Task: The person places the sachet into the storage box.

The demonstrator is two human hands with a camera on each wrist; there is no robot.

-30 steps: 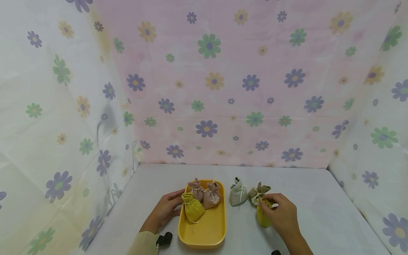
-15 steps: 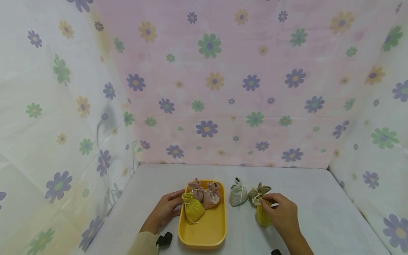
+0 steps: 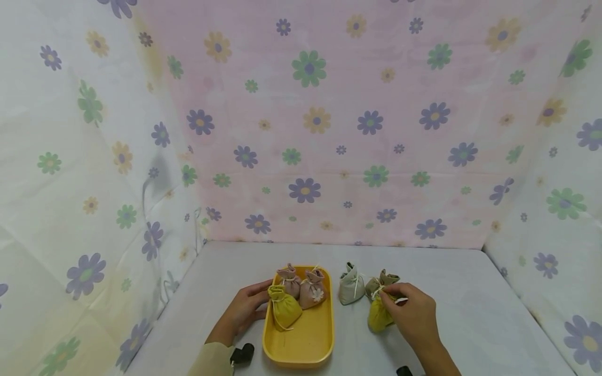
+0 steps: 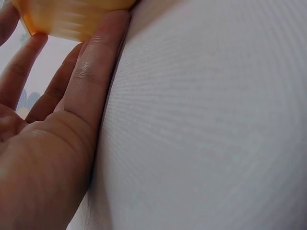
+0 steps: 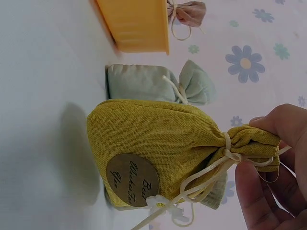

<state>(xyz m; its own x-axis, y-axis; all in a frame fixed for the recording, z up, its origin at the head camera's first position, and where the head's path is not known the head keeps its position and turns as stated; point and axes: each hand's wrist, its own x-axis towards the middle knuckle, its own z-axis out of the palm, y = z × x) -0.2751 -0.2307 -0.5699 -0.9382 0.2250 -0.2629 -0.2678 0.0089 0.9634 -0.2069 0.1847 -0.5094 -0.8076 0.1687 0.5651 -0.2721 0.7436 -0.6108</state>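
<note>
My right hand (image 3: 416, 312) pinches a yellow drawstring pouch (image 3: 379, 317) by its gathered neck. In the right wrist view the pouch (image 5: 144, 134) hangs just off the table, with a round brown label and a white flower on its cord. Straight fingers of my left hand (image 3: 245, 309) touch the left side of a yellow tray (image 3: 301, 349). Inside the tray sit another yellow pouch (image 3: 285, 312) and two pink pouches, one plain (image 3: 290, 284), one with a white flower (image 3: 310, 297). Partly hidden behind the held pouch is a brown pouch (image 3: 374, 285).
A pale grey-green pouch (image 3: 351, 288) stands upright between the tray and the brown pouch. A black object (image 3: 242, 353) lies by the left wrist, and part of another (image 3: 404, 371) shows near the right wrist. Flowered cloth (image 3: 305, 130) surrounds the white table (image 3: 475, 313).
The held yellow pouch has moved up and to the left, now covering more of the brown pouch. My right hand has shifted slightly with it. The left hand and tray look still.
</note>
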